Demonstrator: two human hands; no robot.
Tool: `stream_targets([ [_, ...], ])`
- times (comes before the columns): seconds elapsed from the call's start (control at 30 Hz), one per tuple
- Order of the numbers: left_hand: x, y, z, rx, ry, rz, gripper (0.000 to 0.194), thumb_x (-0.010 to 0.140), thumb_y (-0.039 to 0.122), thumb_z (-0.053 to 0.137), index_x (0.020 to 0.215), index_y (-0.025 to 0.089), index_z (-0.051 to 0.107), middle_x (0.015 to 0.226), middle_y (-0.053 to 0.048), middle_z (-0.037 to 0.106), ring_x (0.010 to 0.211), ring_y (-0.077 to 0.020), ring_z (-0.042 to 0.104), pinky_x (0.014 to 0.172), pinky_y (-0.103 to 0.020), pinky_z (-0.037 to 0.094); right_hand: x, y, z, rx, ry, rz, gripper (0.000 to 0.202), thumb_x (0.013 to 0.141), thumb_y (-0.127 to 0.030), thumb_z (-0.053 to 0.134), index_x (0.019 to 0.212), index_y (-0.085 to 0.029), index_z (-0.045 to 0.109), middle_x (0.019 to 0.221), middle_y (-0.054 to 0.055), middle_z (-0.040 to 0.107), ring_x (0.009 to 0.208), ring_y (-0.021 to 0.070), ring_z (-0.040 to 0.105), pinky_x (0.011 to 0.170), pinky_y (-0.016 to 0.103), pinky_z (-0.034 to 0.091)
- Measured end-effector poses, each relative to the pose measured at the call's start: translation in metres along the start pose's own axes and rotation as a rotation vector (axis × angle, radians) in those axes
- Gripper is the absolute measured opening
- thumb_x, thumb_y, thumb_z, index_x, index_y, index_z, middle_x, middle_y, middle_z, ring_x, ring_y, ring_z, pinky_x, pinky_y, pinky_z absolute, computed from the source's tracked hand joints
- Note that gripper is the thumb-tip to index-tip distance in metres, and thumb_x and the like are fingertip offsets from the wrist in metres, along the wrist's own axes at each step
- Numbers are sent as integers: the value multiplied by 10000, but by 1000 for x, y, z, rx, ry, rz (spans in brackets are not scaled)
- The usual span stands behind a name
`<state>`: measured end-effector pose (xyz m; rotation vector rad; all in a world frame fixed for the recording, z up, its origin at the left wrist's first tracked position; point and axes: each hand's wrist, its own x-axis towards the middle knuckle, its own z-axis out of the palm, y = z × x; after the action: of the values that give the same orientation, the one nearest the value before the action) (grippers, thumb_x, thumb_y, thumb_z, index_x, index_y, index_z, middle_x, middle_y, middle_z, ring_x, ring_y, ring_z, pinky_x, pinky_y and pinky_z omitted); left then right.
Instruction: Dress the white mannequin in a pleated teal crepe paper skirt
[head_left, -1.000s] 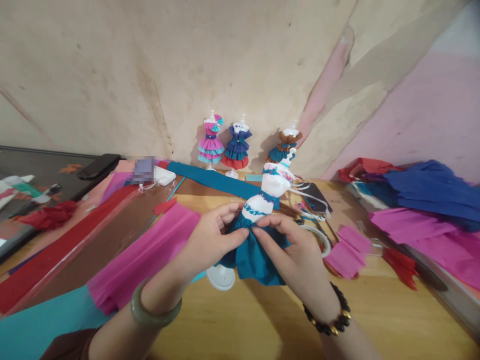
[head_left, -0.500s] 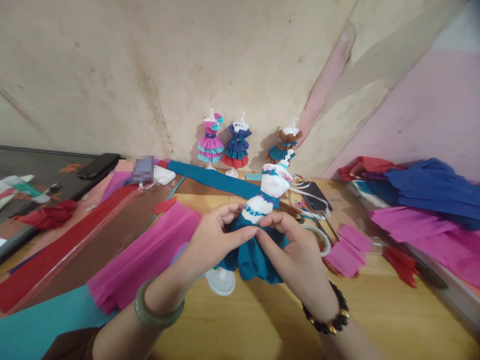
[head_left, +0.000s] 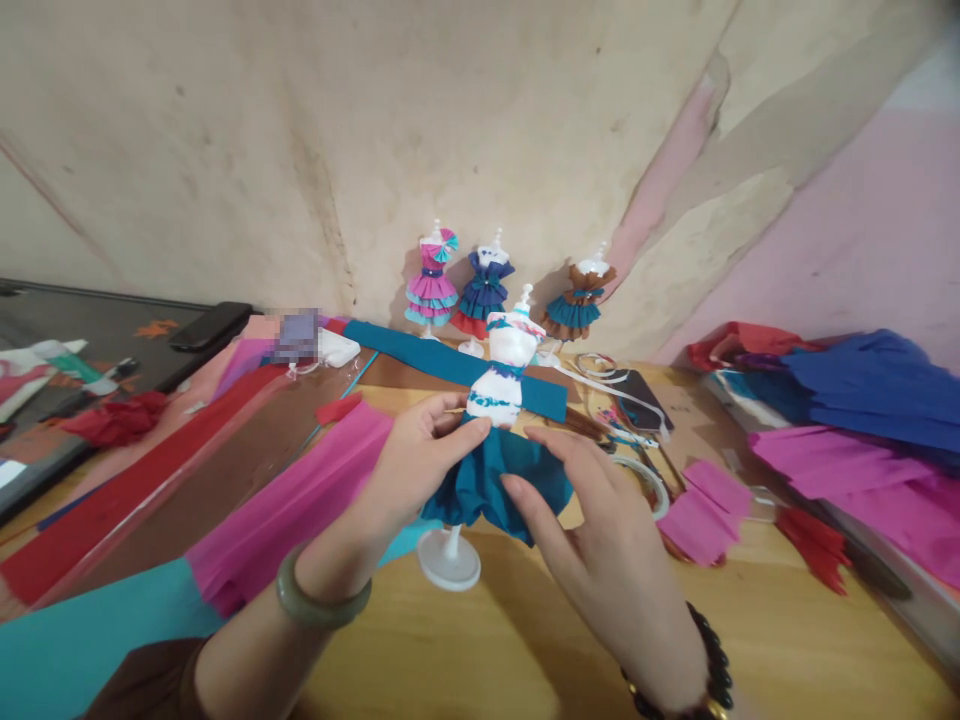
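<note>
- Pinching with the left hand, thumb in front and fingers curled behind, at the gathered waist of a teal crepe-paper skirt.
- Spreading thumb and forefinger of the right hand well apart at the skirt's other side, thumb laid against its front; cannot tell of any firm grip there.
- Placed, skirt and all, between both hands: at the hips of a small white dress-form mannequin, above a round white base. Cannot tell of contact between base and pale wooden surface.
- Likely light, limp, quick to crease or tear; best taken by the gathered waist, sparing the loose hem.
- Close behind, note a long flat teal paper strip.
- Beside the right hand, watch for a white tape ring and wrinkled pink paper; farther back, a dark phone.
- Beside the left forearm, mind a folded magenta sheet.
- Near the wall, see three dressed mannequins.
</note>
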<state>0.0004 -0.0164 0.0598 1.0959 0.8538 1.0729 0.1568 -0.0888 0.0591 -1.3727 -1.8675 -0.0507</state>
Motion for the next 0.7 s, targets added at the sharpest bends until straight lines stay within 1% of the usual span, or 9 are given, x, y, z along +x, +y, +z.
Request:
stream_targets([
  [0.1, 1, 2, -2, -14, 24, 3, 315, 711, 310, 771, 971, 167, 667, 965, -70, 765, 905, -226, 708, 810, -326, 540, -2, -3, -6, -25, -3, -99, 392, 936, -382, 550, 1276, -188, 521, 1325, 180, 533, 1256, 340, 505, 991, 542, 473],
  [0.17, 3, 2, -5, -8, 37, 5, 323, 702, 320, 775, 959, 158, 666, 968, -76, 762, 901, -223, 702, 792, -313, 533, -2, -6, -9, -16, -54, -202, 406, 930, -357, 558, 1281, -157, 522, 1355, 193, 498, 1305, 351, 448, 1019, 553, 450],
  [0.2, 4, 2, -6, 4, 44, 6, 320, 703, 324, 773, 953, 156, 667, 960, -76, 761, 886, -217, 699, 776, -306, 528, -3, -7, -10, -7, -89, -248, 398, 924, -325, 565, 1276, -142, 529, 1340, 195, 505, 1301, 350, 446, 1019, 548, 449],
  [0.27, 5, 1, -8, 38, 55, 17, 298, 714, 329, 764, 939, 157, 672, 924, -69, 759, 838, -201, 692, 740, -293, 518, -3, -10, -10, -6, -129, -319, 356, 908, -212, 565, 1253, -128, 551, 1273, 188, 539, 1248, 332, 480, 998, 529, 461],
  [0.37, 4, 1, -8, 66, 53, 41, 251, 740, 328, 739, 925, 167, 685, 905, -59, 760, 797, -186, 686, 727, -293, 511, -3, -11, -4, -77, -76, -381, 339, 886, -49, 530, 1206, -143, 590, 1129, 156, 589, 1089, 285, 550, 907, 480, 494],
  [0.47, 1, 1, -5, 58, 36, 23, 248, 733, 307, 734, 937, 172, 695, 937, -66, 764, 813, -200, 691, 751, -316, 522, -5, -12, 4, -143, -10, -427, 304, 910, -47, 522, 1180, -154, 610, 972, 119, 607, 913, 246, 566, 763, 413, 501],
  [0.57, -1, 2, -2, 53, 22, -3, 240, 724, 292, 737, 930, 175, 701, 924, -67, 766, 846, -211, 694, 778, -326, 524, -9, -14, 11, -111, 55, -473, 257, 930, -57, 496, 1130, -145, 629, 864, 91, 602, 783, 213, 548, 650, 361, 457],
  [0.63, 0, 1, -3, 72, 32, 9, 210, 727, 289, 734, 907, 185, 706, 908, -58, 764, 851, -206, 692, 781, -319, 520, -11, -17, 15, -62, 69, -478, 219, 933, -62, 497, 1078, -139, 642, 816, 78, 601, 736, 200, 540, 625, 352, 441],
  [0.7, 1, 0, -5, 103, 53, 30, 195, 730, 300, 735, 891, 193, 709, 893, -47, 760, 833, -200, 685, 759, -311, 516, -13, -19, 17, -35, 54, -491, 194, 931, -68, 504, 1046, -123, 650, 793, 78, 608, 732, 203, 544, 628, 357, 450],
])
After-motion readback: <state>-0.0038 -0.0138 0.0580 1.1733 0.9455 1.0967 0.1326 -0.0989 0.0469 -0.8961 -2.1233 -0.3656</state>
